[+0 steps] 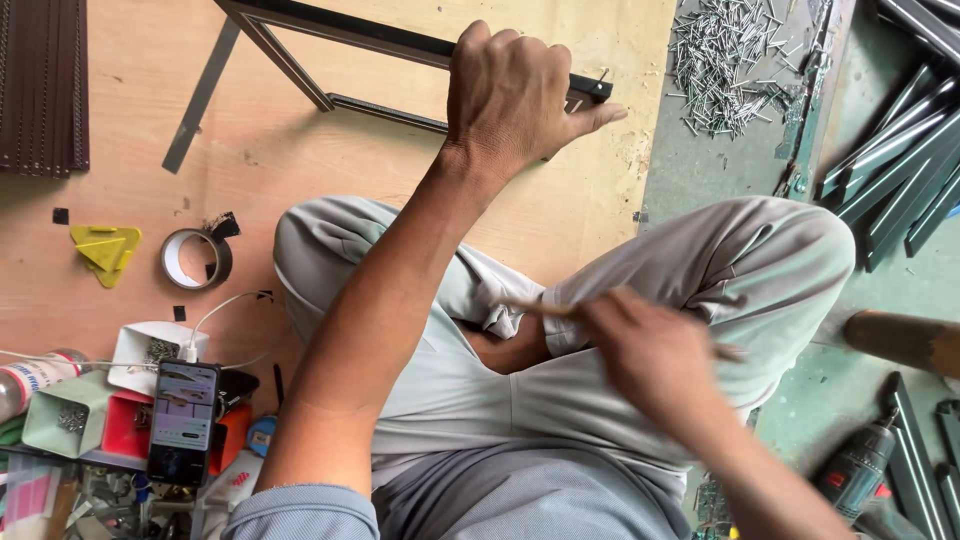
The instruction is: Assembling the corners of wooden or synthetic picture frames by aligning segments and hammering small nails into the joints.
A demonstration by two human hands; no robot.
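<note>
My left hand (510,100) reaches forward and grips the near bar of a dark metal frame (340,35) that lies on a plywood board (150,150). The fingers wrap over the bar close to its right corner, and the thumb points right. My right hand (650,350) hovers over my crossed legs in grey trousers (720,260). It is blurred and closed around a thin pale stick-like tool (535,306). What kind of tool it is I cannot tell.
A pile of nails (720,60) lies at top right beside dark metal profiles (900,150). A tape roll (195,258) and a yellow triangular piece (105,250) sit left. A phone (185,420), small boxes of screws (70,415) and a power drill (860,470) lie near me.
</note>
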